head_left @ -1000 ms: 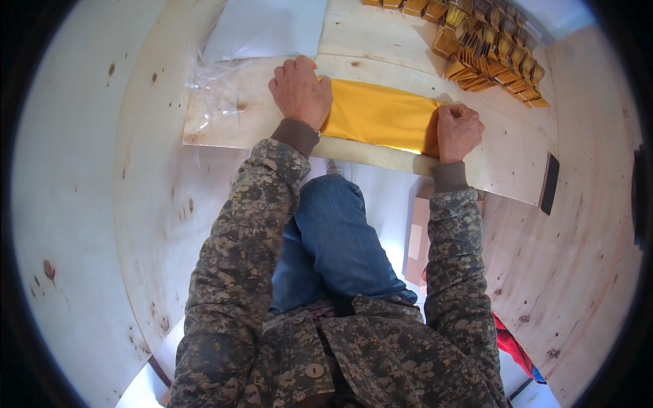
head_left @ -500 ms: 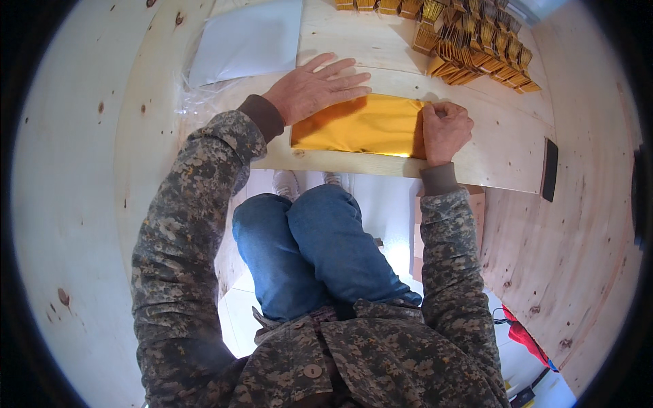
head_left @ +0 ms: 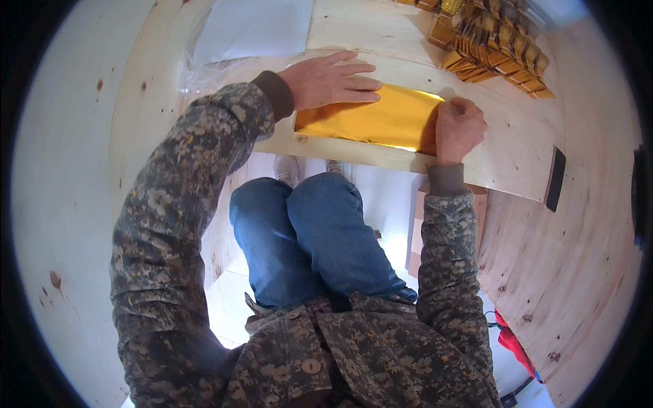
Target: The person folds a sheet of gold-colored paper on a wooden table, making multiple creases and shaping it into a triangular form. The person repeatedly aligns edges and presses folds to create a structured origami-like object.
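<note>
Shiny gold rectangular foil sheet: we see it lying flat along the near edge of the pale, knotty wooden table.
Left hand: we have it palm down, fingers spread wide, over the sheet's upper left part.
Right hand: we have it curled into a fist at the sheet's right end; we cannot tell whether it pinches the edge.
Far side: we see a smooth whitish flat sheet at left, folded golden-brown bundles at right.
</note>
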Tool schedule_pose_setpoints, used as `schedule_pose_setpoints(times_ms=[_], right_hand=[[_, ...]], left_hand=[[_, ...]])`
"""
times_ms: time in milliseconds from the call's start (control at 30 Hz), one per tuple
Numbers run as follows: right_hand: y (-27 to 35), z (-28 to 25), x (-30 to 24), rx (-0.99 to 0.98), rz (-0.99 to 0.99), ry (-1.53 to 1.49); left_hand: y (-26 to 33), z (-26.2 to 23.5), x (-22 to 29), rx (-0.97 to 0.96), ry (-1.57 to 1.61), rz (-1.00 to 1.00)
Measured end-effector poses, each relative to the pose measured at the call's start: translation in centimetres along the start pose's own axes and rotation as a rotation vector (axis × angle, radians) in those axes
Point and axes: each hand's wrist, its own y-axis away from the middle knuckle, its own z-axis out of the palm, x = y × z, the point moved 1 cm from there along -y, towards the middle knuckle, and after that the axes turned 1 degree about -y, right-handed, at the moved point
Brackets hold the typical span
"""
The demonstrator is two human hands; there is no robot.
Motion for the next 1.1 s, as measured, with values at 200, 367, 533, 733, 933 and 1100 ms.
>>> schedule_pose_setpoints(times_ms=[200, 367, 533, 733, 933, 1100], right_hand=[[3.0, -3.3, -2.6, -0.204, -0.508, -0.574], [6.0, -2.6, -6.6, -0.628, -1.077, -0.427], [6.3, -1.5, -8.0, -0.722, -1.217, -0.284], [7.1, -1.6, -6.7, -0.719, -1.175, -0.157], [7.8, -0.9, -8.1, -0.746, -1.211, -0.247], [7.3, 0.3, -9.1, -0.749, -1.221, -0.181]], left_hand=[[-0.3, 0.2, -0.5, -0.014, 0.002, 0.034], [-0.4, 0.0, -1.0, -0.072, 0.015, 0.068], [-0.4, -0.3, -1.2, -0.050, 0.015, 0.117], [-0.5, -0.3, -1.1, -0.081, 0.037, 0.083], [-0.4, -0.8, -1.3, -0.065, 0.078, 0.104], [-0.2, -1.1, -1.5, -0.045, 0.045, 0.157]])
